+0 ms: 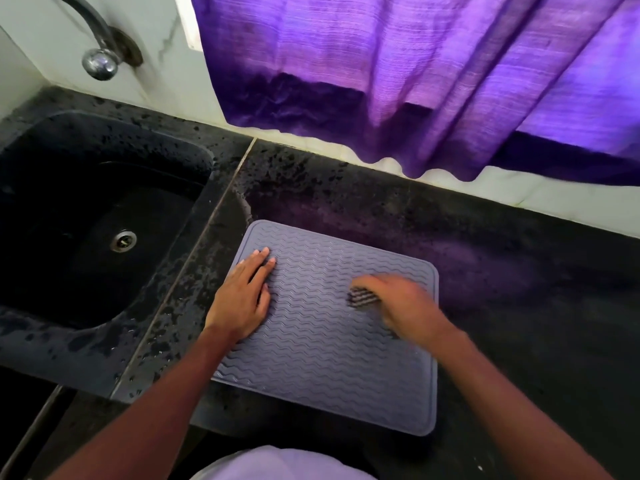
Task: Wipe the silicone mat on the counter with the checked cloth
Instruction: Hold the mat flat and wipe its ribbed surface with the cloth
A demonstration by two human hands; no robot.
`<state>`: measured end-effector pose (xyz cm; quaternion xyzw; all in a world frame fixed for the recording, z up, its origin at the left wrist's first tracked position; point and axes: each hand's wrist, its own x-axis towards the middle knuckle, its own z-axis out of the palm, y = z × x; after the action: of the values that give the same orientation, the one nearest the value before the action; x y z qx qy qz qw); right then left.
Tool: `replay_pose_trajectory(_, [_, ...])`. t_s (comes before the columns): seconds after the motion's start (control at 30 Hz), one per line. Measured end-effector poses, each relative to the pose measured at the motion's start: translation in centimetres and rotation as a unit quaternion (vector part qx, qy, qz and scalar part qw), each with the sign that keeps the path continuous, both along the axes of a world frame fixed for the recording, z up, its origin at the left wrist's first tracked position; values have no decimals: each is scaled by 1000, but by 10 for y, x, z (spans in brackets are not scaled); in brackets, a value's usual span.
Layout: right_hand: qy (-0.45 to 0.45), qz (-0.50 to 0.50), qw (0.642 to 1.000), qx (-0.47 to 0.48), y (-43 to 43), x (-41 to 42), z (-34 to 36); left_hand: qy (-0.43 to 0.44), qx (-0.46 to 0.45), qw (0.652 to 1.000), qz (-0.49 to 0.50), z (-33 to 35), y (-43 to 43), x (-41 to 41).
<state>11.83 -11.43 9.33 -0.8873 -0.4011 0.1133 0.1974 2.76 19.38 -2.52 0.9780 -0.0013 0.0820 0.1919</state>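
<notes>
The silicone mat (322,358), grey and ridged with wavy lines, lies flat on the black speckled worktop (519,271) close to its front edge. The mat's left side runs just beside the seam that borders the sink (69,209), and its far left corner sits a little farther back than its far right one, so it is slightly skewed to the worktop's edges. The person's left grip (244,299) rests palm down on the mat's left margin. Its fingers are straight and held together, pointing toward the back wall, and they hold nothing. The right grip (398,303) is over the right half of the mat, near its right edge, and shows blurred. Its fingers curl over the checked cloth (362,296), which is bunched under the hand with a dark striped fold showing at the fingertips and touching the mat. The blur hides how the thumb lies. The sink is dark, with a metal drain (123,240) in its floor, and water drops bead on the worktop around its rim. A chrome tap (100,62) comes out of the pale wall above the sink's back corner. A purple curtain (415,81) hangs over the worktop's back edge, behind the mat.
</notes>
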Motion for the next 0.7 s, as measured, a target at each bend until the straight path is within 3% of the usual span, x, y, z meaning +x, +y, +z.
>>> replay_pose_trajectory(0.07, [-27,-22,999,24,39,-20,-9,3,-1,1000,0,0,0,0])
replay_pose_trajectory(0.23, [-68,-65,995,-34,78,-55,-49,2,-2,1000,-3,1,1,0])
replay_pose_trajectory(0.43, [-80,-131,988,-31,38,-54,-52,-4,-8,1000,-10,1,2,0])
replay_pose_trajectory(0.7, [-95,-195,971,-100,-52,-47,-44,2,2,1000,-16,0,4,1])
